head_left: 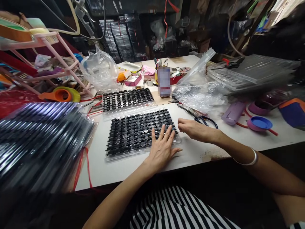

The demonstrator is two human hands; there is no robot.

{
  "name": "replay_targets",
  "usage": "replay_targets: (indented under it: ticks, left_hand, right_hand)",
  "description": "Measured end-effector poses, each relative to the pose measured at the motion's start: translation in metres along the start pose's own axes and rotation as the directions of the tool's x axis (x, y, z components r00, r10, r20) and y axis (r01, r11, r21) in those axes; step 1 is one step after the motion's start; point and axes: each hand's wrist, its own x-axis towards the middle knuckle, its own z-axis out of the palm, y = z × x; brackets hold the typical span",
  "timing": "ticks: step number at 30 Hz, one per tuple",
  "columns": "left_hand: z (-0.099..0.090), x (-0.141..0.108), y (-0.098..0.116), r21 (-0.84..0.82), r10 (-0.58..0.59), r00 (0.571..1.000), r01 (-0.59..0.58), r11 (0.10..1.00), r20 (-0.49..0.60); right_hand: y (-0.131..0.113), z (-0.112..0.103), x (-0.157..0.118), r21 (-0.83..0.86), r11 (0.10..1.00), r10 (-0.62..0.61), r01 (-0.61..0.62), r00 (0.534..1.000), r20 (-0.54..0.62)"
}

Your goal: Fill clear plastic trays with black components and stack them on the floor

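My left hand (162, 148) lies with its fingers spread on the lower right part of a clear plastic tray (133, 155) filled with rows of small black parts (128, 132). A thin thread or wire seems to run across its fingers. To the right of the tray, my right hand (192, 128) is closed just above the white table, its fingertips pressed together. What it holds, if anything, cannot be made out. Scissors (206, 121) with dark handles lie right behind it. A second tray (128, 99), with black and silvery parts, sits behind the first.
Stacked trays (43, 143) rise at the left, beside a pink rack (47, 60). Clear plastic bags (200, 95) and an orange tape dispenser (60, 94) lie further back. At the right are a purple object (233, 113), a blue-topped round item (260, 123) and more stacked trays (257, 71).
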Motion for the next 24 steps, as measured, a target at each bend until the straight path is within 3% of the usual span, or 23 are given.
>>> replay_targets:
  ticks: [3, 7, 12, 18, 24]
  left_hand:
    - [-0.002, 0.002, -0.001, 0.000, -0.017, 0.999, 0.017, 1.000, -0.031]
    - [-0.003, -0.007, -0.007, 0.054, -0.062, 0.996, 0.065, 0.996, -0.057]
    - [0.000, -0.021, -0.011, 0.075, -0.052, 0.997, 0.056, 0.996, -0.053]
    - [-0.001, -0.021, -0.008, 0.060, -0.013, 0.999, 0.016, 0.998, -0.036]
    - [0.002, -0.016, -0.004, 0.080, -0.033, 0.999, 0.033, 0.996, -0.010]
  right_hand:
    - [0.001, 0.004, -0.009, 0.053, 0.998, 0.028, -0.024, 0.996, -0.085]
    - [-0.012, 0.022, -0.007, 0.123, 0.986, -0.075, 0.110, 0.963, -0.257]
    - [-0.026, 0.038, 0.004, -0.063, 0.982, -0.188, 0.177, 0.927, -0.325]
    - [-0.014, 0.036, -0.009, -0.046, 0.999, -0.024, 0.007, 0.923, -0.385]
    - [-0.011, 0.050, -0.008, -0.006, 1.000, -0.015, 0.014, 0.925, -0.379]
